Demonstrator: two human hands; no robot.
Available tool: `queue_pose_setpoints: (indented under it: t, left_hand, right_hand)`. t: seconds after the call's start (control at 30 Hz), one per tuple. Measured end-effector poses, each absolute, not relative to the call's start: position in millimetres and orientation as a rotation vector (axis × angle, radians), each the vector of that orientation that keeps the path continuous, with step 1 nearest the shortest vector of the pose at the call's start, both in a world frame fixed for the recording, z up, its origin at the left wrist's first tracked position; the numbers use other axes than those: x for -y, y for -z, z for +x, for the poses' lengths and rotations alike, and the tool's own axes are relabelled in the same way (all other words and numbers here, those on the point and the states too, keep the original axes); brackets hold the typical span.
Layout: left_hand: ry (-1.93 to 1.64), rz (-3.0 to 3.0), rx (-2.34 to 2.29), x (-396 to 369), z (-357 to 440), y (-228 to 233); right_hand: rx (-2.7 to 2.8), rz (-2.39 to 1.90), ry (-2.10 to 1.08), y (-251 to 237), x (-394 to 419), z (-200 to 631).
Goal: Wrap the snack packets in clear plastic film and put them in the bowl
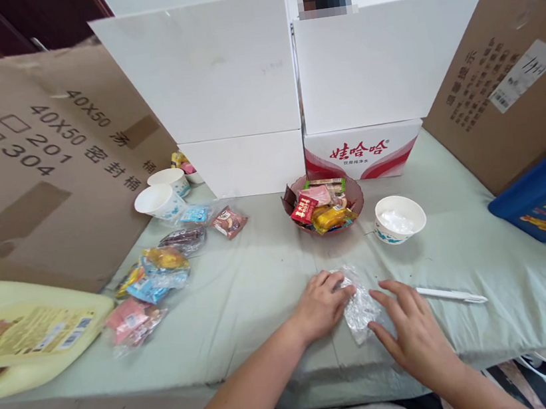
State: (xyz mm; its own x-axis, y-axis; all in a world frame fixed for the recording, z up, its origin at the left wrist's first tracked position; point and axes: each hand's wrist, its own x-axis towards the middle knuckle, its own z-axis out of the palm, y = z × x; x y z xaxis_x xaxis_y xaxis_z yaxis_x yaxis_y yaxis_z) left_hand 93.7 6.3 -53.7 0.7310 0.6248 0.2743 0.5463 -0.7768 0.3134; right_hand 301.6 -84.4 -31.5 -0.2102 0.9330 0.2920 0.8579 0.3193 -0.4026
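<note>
A: Head view. Reading left to right, we see the left hand (322, 305) lying on the pale green cloth (245, 302), fingers curled and pressing the near-left edge of a clear crinkled plastic wrapper (358, 306).

B: And the wrapper's lie?

A: It sits between our two hands, its long axis running roughly from 12 to 6 o'clock. The right hand (410, 327) rests at its 4 o'clock side, fingers spread flat, fingertips touching the film. Both hands touch it; we judge neither clearly nearer.

B: What surrounds it?

A: At 9 to 10 o'clock, well apart, a scatter of snack packets (157, 280); farther left, a yellow jug (23, 331) on its side. At 12 o'clock, a bowl of sweets (324, 208); at 1 o'clock, a paper cup (399, 218). At 3 o'clock, near the right hand, a white pen (450, 295).

B: Any obstruction?

A: None lies between hands and wrapper.
</note>
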Motion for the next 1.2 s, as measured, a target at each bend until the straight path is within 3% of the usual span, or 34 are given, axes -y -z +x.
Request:
queue_pose_setpoints:
  t: [0.13, 0.3, 0.73, 1.0, 1.2]
  left_hand:
    - [-0.47, 2.757, -0.938, -5, 95, 51]
    - [-0.424, 2.76, -0.935, -1, 94, 47]
    - [-0.399, 2.639, -0.72, -2, 90, 48]
    - [-0.572, 2.486, -0.712, -11, 87, 58]
    - [-0.725, 2.394, -0.755, -12, 88, 59]
  right_hand:
    - [2.531, -1.218, 0.125, 41, 92, 286]
    - [2.553, -1.293, 0.293, 72, 122, 282]
    - [2.41, -1.099, -0.342, 31, 100, 288]
    - [2.501, -1.248, -0.1, 44, 25, 285]
    - [2.407, -1.361, -0.045, 64, 18, 278]
